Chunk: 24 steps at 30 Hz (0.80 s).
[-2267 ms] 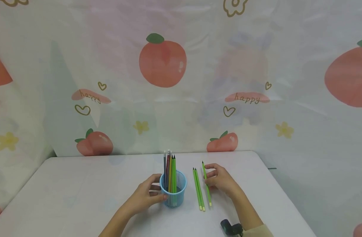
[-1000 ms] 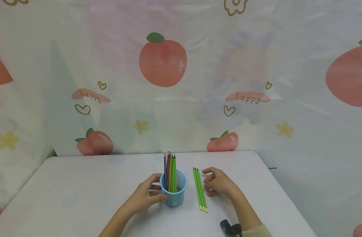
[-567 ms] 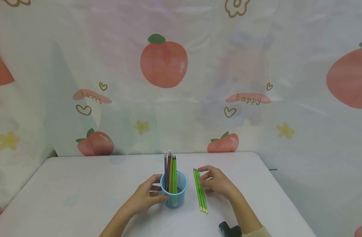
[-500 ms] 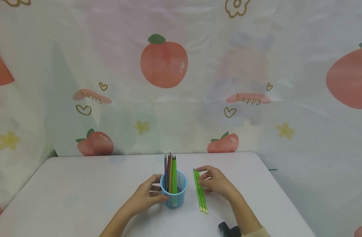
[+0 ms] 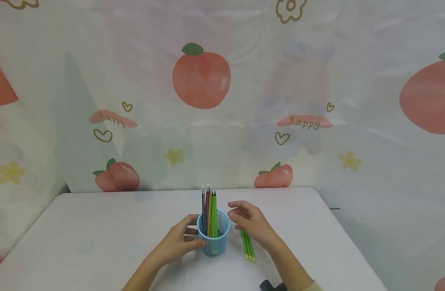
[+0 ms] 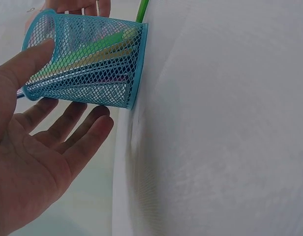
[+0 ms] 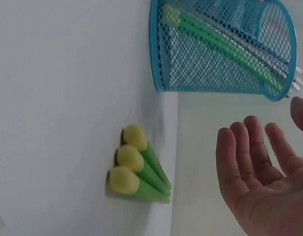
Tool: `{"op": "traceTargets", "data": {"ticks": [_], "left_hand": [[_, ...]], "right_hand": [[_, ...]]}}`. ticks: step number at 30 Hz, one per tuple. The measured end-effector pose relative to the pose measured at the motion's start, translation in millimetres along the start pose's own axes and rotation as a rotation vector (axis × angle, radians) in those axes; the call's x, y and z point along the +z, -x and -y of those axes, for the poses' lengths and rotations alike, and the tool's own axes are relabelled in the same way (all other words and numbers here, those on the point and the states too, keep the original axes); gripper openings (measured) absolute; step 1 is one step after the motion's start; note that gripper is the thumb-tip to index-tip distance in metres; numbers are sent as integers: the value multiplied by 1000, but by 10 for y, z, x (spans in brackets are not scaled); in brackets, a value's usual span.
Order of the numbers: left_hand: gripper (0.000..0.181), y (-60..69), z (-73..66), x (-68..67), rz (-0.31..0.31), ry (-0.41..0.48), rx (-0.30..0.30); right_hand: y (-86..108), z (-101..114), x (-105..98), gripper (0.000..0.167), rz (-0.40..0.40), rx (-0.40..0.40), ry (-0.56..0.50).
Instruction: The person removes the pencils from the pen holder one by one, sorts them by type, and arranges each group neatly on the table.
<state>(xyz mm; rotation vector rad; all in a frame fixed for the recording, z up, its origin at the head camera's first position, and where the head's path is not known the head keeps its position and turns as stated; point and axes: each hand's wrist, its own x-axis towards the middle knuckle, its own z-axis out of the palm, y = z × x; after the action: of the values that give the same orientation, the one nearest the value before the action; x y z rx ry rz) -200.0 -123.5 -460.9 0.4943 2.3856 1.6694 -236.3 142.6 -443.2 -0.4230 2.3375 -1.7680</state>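
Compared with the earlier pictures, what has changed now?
The right hand let go of one green pencil, then moved left toward the blue cup; three green pencils now lie side by side. The left hand still holds the cup, and the pencils inside stayed in place.

The mesh cup (image 5: 214, 245) stands lower centre on the table (image 5: 98, 242), containing pencils (image 5: 213, 214). Loose pencils (image 5: 248, 246) lie right of it.
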Motion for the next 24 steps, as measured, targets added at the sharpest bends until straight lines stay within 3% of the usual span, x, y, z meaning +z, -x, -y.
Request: {"op": "traceTargets", "data": {"ticks": [4,10,18,24], "left_hand": [[72,-2,-1,3,0,3,2],[70,-6,11,6,-7,-4,10],[71,-6,19,4,-1,-10,9],[71,-13,22,-2,0,-20,11]], "right_hand": [[17,21,132,45,-12,-31,14],[48,21,283,53,43,-66,53],[25,4,380,53,116,-36,-41],[20,16,388,50,118,-15,-84]]}}
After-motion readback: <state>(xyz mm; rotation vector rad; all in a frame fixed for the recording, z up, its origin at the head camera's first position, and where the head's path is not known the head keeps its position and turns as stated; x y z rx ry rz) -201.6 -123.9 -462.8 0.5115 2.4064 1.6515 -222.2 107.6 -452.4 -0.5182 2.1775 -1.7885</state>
